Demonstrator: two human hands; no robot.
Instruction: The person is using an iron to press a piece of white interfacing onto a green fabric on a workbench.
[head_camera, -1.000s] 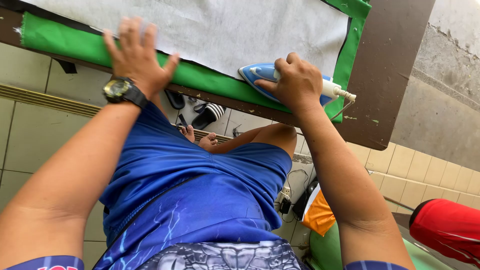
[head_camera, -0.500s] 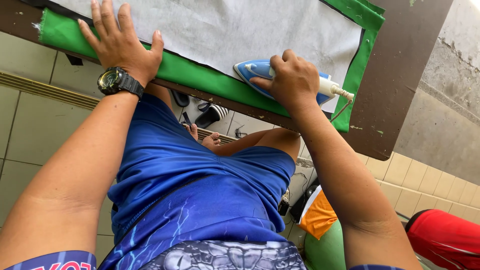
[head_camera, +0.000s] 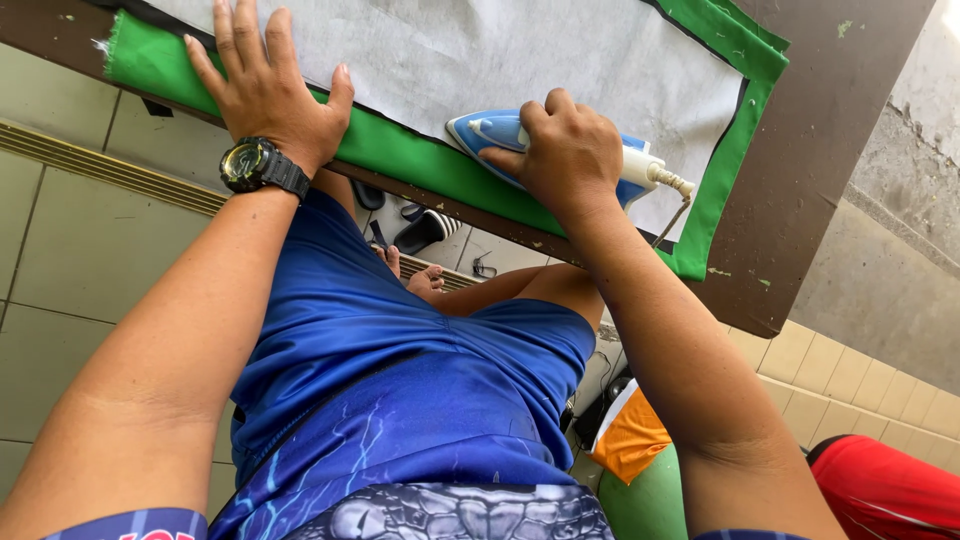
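Your right hand (head_camera: 568, 150) has its grip closed round the handle of the blue-and-white iron (head_camera: 500, 135), fingers curled over the top. The iron lies flat on the white cloth (head_camera: 500, 50), near its close edge, tip pointing toward your left hand (head_camera: 265, 85); its cord (head_camera: 672, 205) leaves the rear end. Your left hand has an open grip, fingers spread, palm pressed across the cloth's edge and the green fabric (head_camera: 400, 160) beneath it, with a black watch (head_camera: 258, 165) on the wrist. Both layers rest on the brown desk (head_camera: 820, 160).
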